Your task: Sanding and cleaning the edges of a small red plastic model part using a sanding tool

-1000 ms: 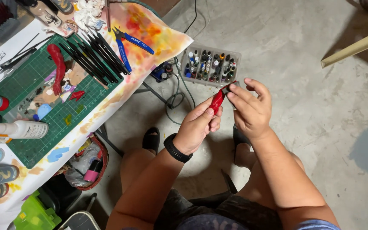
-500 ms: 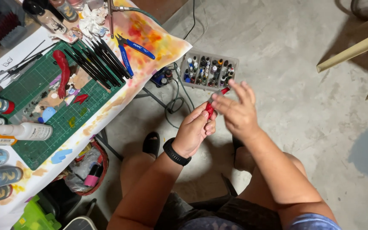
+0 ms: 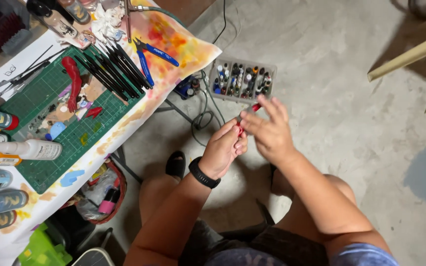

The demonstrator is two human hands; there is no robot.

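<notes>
Red plastic shows between both hands: a small, slim red piece (image 3: 245, 119) is pinched in the left hand (image 3: 224, 150), fingers closed on its lower end, while the right hand (image 3: 268, 132) grips its upper end with thumb and forefinger, the other fingers spread. Work on the piece looks under way, not finished. Just beyond the hands, on the concrete floor, sits a clear plastic box of small paint bottles (image 3: 242, 80). Left of that box, blue-handled pliers (image 3: 150, 56), black brushes (image 3: 112, 71) and a green cutting mat (image 3: 60, 123) lie on the paint-stained table.
</notes>
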